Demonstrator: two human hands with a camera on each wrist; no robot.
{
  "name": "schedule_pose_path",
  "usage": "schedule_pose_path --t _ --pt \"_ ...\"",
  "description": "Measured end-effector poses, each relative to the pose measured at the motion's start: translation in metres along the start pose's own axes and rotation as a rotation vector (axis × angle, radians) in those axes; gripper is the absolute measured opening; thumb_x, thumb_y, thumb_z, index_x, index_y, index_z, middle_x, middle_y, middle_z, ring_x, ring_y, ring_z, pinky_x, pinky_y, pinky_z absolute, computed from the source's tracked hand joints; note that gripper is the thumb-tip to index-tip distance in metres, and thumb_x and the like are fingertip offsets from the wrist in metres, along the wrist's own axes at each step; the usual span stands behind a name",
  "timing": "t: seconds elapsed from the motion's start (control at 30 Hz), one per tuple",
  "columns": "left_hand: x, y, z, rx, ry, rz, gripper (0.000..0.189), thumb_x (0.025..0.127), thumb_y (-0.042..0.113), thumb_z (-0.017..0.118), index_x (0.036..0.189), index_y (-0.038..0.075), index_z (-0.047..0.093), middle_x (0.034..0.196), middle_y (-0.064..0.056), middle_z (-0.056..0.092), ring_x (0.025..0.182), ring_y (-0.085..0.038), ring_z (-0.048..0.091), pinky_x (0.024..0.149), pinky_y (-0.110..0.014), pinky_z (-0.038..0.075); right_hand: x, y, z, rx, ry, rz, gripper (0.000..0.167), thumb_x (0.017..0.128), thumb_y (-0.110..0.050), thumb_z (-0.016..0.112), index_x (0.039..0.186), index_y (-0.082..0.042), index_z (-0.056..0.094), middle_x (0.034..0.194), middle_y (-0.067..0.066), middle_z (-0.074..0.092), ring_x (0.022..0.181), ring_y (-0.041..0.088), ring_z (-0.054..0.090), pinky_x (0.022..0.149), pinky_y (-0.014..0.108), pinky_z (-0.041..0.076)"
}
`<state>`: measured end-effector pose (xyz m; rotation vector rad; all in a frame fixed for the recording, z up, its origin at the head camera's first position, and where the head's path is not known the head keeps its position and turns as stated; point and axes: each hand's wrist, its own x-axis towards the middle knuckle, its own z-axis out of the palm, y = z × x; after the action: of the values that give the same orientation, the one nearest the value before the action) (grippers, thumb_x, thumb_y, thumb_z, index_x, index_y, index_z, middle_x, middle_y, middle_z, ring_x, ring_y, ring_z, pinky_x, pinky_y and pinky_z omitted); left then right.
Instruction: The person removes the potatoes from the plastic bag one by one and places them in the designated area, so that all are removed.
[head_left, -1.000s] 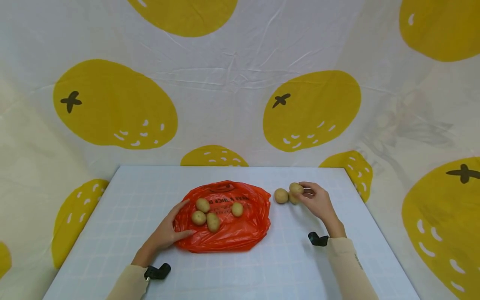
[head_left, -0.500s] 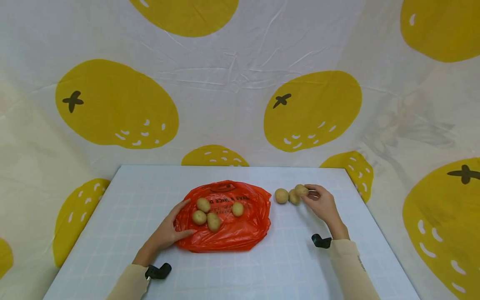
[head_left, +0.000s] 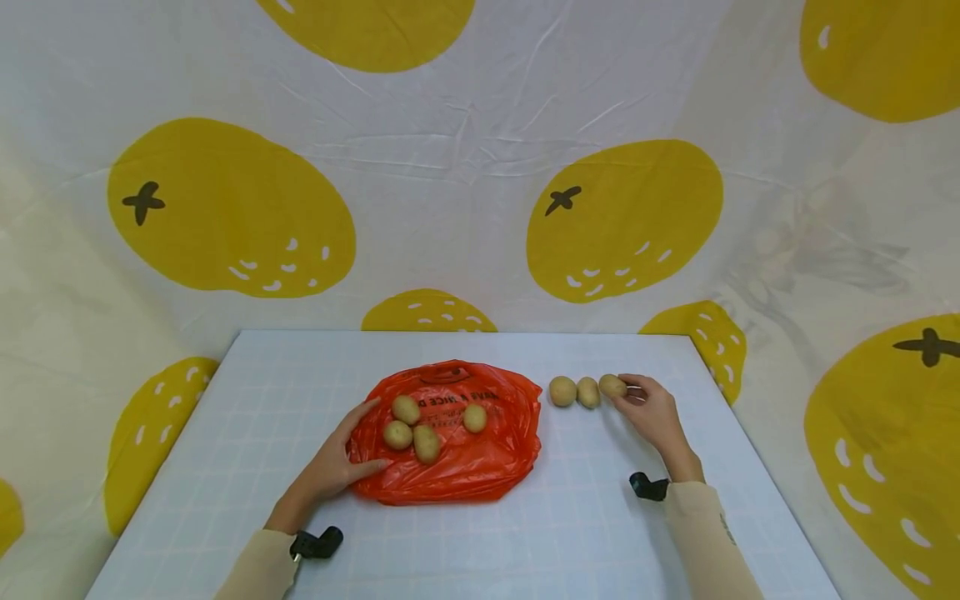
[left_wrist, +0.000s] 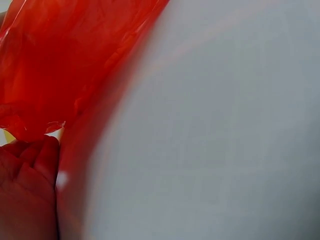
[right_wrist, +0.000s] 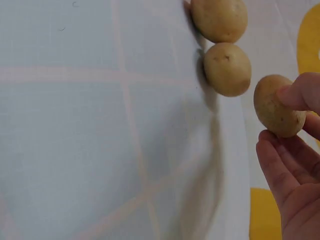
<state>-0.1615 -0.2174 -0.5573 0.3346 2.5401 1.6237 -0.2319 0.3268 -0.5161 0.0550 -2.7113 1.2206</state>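
In the head view my right hand [head_left: 651,410] pinches a small potato [head_left: 612,386] between thumb and fingers. The right wrist view shows that potato [right_wrist: 278,106] held a little apart from two others. Those potatoes, one rounder [head_left: 562,392] and one narrower [head_left: 588,392], lie side by side on the table, right of a red plastic bag [head_left: 480,475]. Several potatoes sit on the bag, three grouped at its left and a single potato [head_left: 475,418] further right. My left hand [head_left: 335,457] rests at the bag's left edge, thumb and forefinger spread apart over it.
A pale checked cloth covers the table [head_left: 450,550]. Behind and beside it hangs a white curtain [head_left: 465,233] printed with big yellow fruit. Black wrist mounts [head_left: 318,543] stick out beside both sleeves.
My right hand has moved to the right and slightly nearer, carrying the potato from over the narrower one to its right side. The left hand and the bag keep their places.
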Motion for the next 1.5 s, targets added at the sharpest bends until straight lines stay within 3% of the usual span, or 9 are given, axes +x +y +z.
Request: schedule_pose_path --t 0.33,0.4,0.67,1.33,1.5 --pt "0.000 0.001 -0.001 0.015 0.003 0.001 0.098 0.081 0.027 0.085 0.162 0.021 0.028 0.167 -0.018 0.026 0.152 -0.048 0.025 0.116 -0.076 0.025 0.000 0.011 0.004 -0.038 -0.017 0.033 0.044 0.092 -0.010 0.075 0.132 0.004 0.063 0.132 0.027 0.063 0.113 0.040 0.068 0.093 0.039 0.060" --pt "0.000 0.000 -0.001 0.025 0.002 0.010 0.098 0.082 0.027 0.085 0.161 0.020 0.029 0.167 -0.019 0.027 0.152 -0.048 0.025 0.116 -0.075 0.026 0.000 0.012 0.005 -0.052 -0.030 0.042 0.045 0.093 -0.012 0.075 0.133 0.004 0.062 0.132 0.027 0.063 0.112 0.040 0.068 0.094 0.045 0.059" --pt "-0.001 0.001 0.000 0.037 0.006 0.044 0.096 0.080 0.024 0.086 0.160 0.018 0.032 0.165 -0.020 0.029 0.151 -0.050 0.026 0.114 -0.077 0.027 0.001 0.018 0.008 -0.040 -0.037 0.054 0.046 0.092 -0.010 0.074 0.133 0.007 0.061 0.131 0.030 0.063 0.111 0.042 0.069 0.091 0.041 0.061" --pt "0.002 -0.005 0.000 0.033 0.003 0.106 0.097 0.081 0.023 0.087 0.160 0.014 0.031 0.166 -0.023 0.025 0.151 -0.053 0.022 0.115 -0.077 0.022 0.006 0.019 0.011 -0.053 -0.070 0.087 0.048 0.097 -0.013 0.070 0.140 0.005 0.057 0.136 0.030 0.060 0.115 0.043 0.067 0.096 0.051 0.058" --pt "0.001 -0.005 0.000 0.030 -0.001 0.088 0.097 0.082 0.024 0.087 0.161 0.015 0.031 0.167 -0.022 0.024 0.152 -0.052 0.021 0.116 -0.077 0.022 0.005 0.019 0.010 -0.055 -0.078 0.098 0.048 0.097 -0.013 0.070 0.140 0.004 0.056 0.136 0.030 0.060 0.115 0.043 0.066 0.096 0.051 0.058"
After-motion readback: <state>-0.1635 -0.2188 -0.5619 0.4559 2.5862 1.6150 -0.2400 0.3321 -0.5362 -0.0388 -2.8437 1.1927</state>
